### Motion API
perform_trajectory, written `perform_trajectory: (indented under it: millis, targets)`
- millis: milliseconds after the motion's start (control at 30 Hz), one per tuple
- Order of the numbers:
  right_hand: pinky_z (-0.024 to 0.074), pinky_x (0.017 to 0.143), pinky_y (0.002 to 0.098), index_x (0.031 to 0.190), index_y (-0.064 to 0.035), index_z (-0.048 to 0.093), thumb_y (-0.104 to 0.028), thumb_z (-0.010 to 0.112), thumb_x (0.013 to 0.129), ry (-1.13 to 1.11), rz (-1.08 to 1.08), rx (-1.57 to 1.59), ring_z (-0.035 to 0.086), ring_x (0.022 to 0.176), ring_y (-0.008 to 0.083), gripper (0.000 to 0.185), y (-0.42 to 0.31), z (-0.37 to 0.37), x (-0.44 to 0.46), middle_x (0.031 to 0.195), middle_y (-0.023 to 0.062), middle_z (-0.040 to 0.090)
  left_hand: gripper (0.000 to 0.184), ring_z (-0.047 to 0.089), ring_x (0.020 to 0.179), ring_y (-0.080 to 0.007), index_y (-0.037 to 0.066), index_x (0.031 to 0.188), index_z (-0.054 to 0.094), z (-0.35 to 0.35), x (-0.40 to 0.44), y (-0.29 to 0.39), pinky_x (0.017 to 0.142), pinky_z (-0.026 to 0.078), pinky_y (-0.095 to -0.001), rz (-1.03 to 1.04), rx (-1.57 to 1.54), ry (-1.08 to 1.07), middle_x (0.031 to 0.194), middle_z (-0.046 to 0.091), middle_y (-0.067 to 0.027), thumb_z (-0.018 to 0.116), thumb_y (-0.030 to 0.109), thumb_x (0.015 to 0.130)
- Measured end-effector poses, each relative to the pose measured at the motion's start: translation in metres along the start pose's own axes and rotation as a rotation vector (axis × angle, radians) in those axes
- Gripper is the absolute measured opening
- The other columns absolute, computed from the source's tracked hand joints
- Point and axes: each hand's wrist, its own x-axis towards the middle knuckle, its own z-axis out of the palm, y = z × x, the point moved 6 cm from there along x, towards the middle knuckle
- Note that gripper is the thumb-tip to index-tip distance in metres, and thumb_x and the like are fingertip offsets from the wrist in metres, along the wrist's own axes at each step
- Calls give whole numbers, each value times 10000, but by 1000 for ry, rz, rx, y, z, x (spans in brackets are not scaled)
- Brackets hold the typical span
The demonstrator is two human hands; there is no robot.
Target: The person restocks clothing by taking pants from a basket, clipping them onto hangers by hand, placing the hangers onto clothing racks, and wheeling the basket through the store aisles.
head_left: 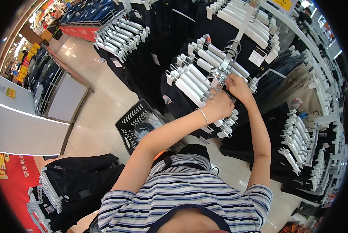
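Observation:
My left hand [219, 106], with a bracelet at the wrist, is closed at the front end of a metal display rail [243, 29]. Its curled fingers are at the hooks of the white trouser hangers [192, 82] and hide part of them. Just beyond it, my right hand [240, 88] pinches beside the bunched metal hooks [219, 73]; its fingertips partly cover what they grip. Dark trousers [174, 101] hang from these hangers, pressed closely together. A white price tag [256, 58] shows on dark cloth behind the rail.
A black shopping basket [124, 125] holding plastic-wrapped items is at floor level, left of the rack. More hangers [121, 37] with dark clothes hang at the upper left. Beige trousers [298, 87] hang at right. Black trousers [84, 174] hang at lower left beside a red sign [17, 194].

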Motion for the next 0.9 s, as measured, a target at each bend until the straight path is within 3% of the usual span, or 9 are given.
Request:
perform_trajectory:
  millis: [67, 267, 367, 433, 500, 533, 667, 733, 900]
  targets:
    - [436, 644, 453, 811, 18, 582, -181, 561, 825, 14, -28, 8, 568, 748, 424, 201, -6, 2, 2, 753, 257, 584, 338, 504, 825, -365, -46, 765, 619, -14, -5, 11, 810, 384, -492, 118, 94, -41, 773, 557, -220, 471, 255, 801]
    - [443, 579, 422, 830, 15, 582, -192, 517, 866, 105, -151, -115, 594, 649, 374, 220, -36, 3, -5, 678, 208, 600, 270, 501, 890, -373, -31, 886, 595, -19, -5, 8, 818, 390, -503, 57, -128, 22, 882, 555, -225, 542, 201, 757]
    - [445, 550, 389, 848, 19, 581, -262, 455, 924, -266, 52, 189, 607, 586, 264, 318, -3, 12, 3, 620, 133, 601, 292, 493, 923, -378, -33, 932, 551, -27, -10, 13, 823, 386, -505, 152, -71, 244, 908, 545, -226, 557, 187, 740]
    - [454, 586, 334, 876, 22, 588, -368, 392, 952, -332, 54, 210, 600, 633, 183, 443, -1, 7, -4, 683, 109, 613, 339, 481, 937, -377, -35, 1017, 483, -29, -11, 12, 860, 377, -490, 173, -79, 235, 1025, 489, -229, 549, 146, 738]
    - [464, 657, 311, 918, 28, 595, -388, 384, 952, -378, 156, 305, 604, 707, 200, 467, -8, -4, -17, 755, 133, 628, 345, 475, 938, -375, -35, 1034, 465, -29, -11, 10, 881, 370, -487, 200, -123, 240, 1080, 453, -226, 544, 124, 739]
    - [441, 769, 291, 967, 34, 604, -402, 360, 955, -223, 130, 258, 588, 838, 214, 499, -31, -24, -34, 850, 151, 627, 416, 456, 1007, -378, -46, 1128, 434, -32, -11, 10, 920, 357, -480, 118, -143, 146, 1169, 415, -227, 531, 105, 752]
    - [416, 839, 291, 981, 34, 618, -235, 419, 934, 178, 111, 478, 570, 916, 226, 338, 18, -20, -87, 934, 147, 619, 554, 408, 1134, -382, -49, 1280, 352, -30, -12, 11, 974, 322, -477, 197, -26, 217, 1294, 362, -236, 513, 99, 771]
    - [410, 860, 289, 1004, 31, 611, -58, 473, 873, 270, 84, 522, 558, 960, 210, 210, 11, -12, -116, 1020, 122, 602, 429, 432, 1086, -338, -17, 1186, 456, -32, -13, 12, 940, 338, -474, 241, -50, 204, 1266, 422, -183, 511, 129, 786]
    - [430, 845, 247, 1098, 12, 550, -44, 490, 895, 404, 158, 1140, 552, 951, 139, 219, 21, 14, -138, 1085, 62, 562, 274, 448, 1035, -316, 15, 1034, 534, -35, -17, 8, 919, 335, -472, 295, -3, 165, 1225, 483, -144, 509, 152, 797]
